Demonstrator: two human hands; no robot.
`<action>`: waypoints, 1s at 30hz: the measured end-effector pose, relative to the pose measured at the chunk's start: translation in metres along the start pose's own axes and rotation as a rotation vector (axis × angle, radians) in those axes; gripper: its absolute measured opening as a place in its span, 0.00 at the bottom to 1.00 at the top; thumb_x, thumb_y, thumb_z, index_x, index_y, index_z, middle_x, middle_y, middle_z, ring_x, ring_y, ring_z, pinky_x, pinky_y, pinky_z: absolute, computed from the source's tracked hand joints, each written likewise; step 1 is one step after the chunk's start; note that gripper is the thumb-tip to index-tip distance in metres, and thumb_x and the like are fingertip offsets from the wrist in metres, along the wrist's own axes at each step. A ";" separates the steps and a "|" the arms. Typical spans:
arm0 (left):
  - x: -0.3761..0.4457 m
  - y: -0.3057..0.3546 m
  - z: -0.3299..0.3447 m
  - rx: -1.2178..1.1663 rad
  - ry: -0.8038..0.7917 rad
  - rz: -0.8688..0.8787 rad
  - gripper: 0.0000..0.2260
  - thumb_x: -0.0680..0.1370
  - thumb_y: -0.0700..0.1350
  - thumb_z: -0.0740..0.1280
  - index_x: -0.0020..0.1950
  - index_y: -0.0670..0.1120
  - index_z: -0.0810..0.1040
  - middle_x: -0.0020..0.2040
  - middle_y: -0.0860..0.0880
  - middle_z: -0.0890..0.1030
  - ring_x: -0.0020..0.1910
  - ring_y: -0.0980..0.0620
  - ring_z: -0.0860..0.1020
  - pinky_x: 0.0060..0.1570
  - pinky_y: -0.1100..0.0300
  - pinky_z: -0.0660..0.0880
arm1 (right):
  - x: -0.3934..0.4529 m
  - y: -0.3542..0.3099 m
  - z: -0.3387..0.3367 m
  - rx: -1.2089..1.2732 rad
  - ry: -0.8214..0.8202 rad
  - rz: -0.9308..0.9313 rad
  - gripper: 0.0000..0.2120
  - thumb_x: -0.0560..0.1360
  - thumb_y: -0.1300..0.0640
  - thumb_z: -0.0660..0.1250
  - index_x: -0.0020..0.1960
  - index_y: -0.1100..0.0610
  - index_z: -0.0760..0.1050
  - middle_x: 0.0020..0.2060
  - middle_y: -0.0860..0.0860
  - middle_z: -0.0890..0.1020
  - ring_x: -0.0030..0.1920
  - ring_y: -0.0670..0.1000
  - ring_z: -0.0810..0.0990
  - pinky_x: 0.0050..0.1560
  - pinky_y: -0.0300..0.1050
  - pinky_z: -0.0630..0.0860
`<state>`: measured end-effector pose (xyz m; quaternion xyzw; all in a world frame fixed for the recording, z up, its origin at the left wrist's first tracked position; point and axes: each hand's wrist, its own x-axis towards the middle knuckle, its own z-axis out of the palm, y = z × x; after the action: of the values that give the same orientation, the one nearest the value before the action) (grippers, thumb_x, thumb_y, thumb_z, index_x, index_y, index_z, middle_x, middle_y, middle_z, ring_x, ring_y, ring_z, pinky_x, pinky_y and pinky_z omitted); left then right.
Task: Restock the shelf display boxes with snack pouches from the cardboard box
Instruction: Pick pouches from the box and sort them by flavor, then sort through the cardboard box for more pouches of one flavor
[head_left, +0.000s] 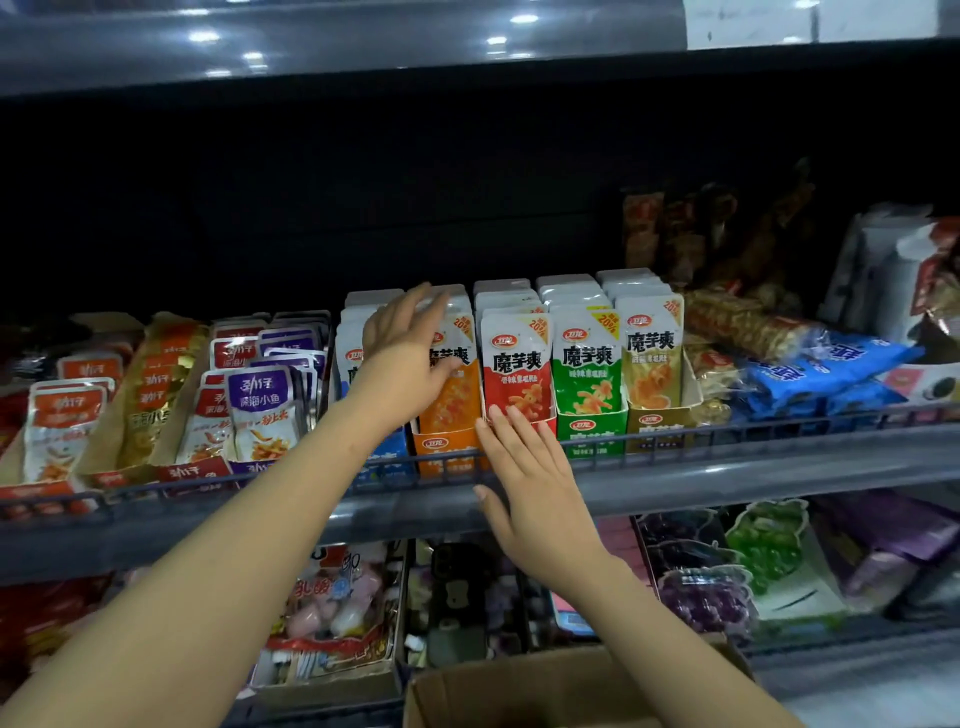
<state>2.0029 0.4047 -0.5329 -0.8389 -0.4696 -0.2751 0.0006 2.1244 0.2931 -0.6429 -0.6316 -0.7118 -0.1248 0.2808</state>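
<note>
Both hands at the mid-frame shelf edge.
Left hand (402, 358) flat against orange pouches (451, 387); right hand (524, 475) spread over the wire rail (727, 431), gripping nothing.

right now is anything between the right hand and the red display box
Nothing visible. The right hand lies open with its fingertips already at the front of the red display box, just above the shelf's wire rail. The left hand is off to the side, on the orange pouches, not in the way.

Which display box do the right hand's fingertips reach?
The red box, between orange and green; the right hand lies open across its front.
</note>
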 end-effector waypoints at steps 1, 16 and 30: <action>-0.009 0.004 0.001 -0.004 0.052 0.037 0.28 0.79 0.50 0.63 0.77 0.50 0.56 0.78 0.50 0.54 0.76 0.47 0.50 0.74 0.51 0.46 | -0.006 0.000 -0.004 0.010 0.014 0.005 0.28 0.77 0.48 0.53 0.73 0.58 0.64 0.73 0.53 0.66 0.74 0.54 0.61 0.72 0.50 0.48; -0.228 0.123 0.128 -0.522 -0.185 -0.058 0.21 0.75 0.51 0.56 0.63 0.45 0.76 0.63 0.48 0.76 0.65 0.49 0.72 0.68 0.54 0.64 | -0.206 0.054 -0.049 -0.005 0.037 0.323 0.20 0.73 0.54 0.57 0.61 0.59 0.76 0.57 0.54 0.80 0.58 0.54 0.76 0.61 0.46 0.68; -0.307 0.108 0.272 -0.529 -0.952 -0.295 0.17 0.80 0.44 0.62 0.69 0.48 0.71 0.66 0.49 0.74 0.62 0.50 0.74 0.60 0.58 0.71 | -0.330 0.088 -0.006 -0.068 -0.265 0.642 0.30 0.71 0.60 0.70 0.71 0.63 0.65 0.70 0.61 0.68 0.67 0.61 0.66 0.64 0.57 0.69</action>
<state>2.0879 0.1731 -0.8778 -0.7675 -0.4453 0.0283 -0.4603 2.2261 0.0311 -0.8379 -0.8431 -0.5024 0.0293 0.1895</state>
